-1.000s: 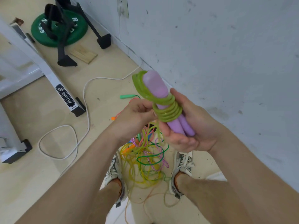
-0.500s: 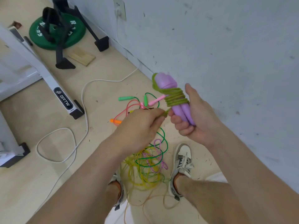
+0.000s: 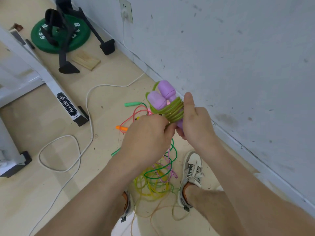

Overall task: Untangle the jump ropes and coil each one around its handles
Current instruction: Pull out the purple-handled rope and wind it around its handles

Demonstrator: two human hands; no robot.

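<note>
Over by the grey wall [image 3: 238, 65], my right hand [image 3: 196, 128] is gripping the paired purple plastic handles [image 3: 162, 97], tips pointing up-left; my left hand [image 3: 146, 135] is pinching their lime-green cord [image 3: 174, 110] just below-left.

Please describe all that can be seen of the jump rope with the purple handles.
The jump rope has two matte purple handles, plastic-looking, side by side, bulbous ends up. Its glossy olive-green cord is coiled round both. The right hand grips their lower part; the left hand pinches the cord beside the coils.
</note>
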